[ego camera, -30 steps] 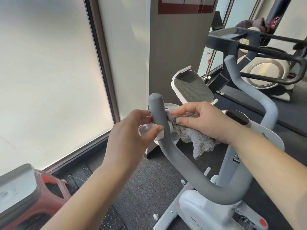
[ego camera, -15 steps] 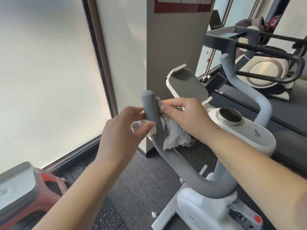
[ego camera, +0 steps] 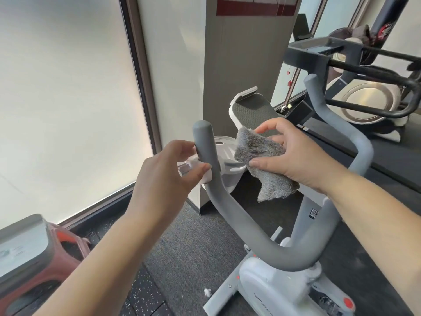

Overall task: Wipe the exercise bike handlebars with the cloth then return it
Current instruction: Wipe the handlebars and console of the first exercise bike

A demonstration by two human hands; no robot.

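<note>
Now your right hand grips the grey cloth, fingers curled over its top and thumb pressed beneath, with the loose end hanging below your wrist. The cloth sits just right of the left handlebar, apart from it, in front of the white wheel. Your left hand is half closed at that bar's upright, thumb and forefinger pinching a small white part fixed to it; what the part is, you probably can't tell from here. The right handlebar rises beyond your right hand, untouched. Behind the cloth stands the phone holder. Below, the bike's white body stands on dark floor.
</note>
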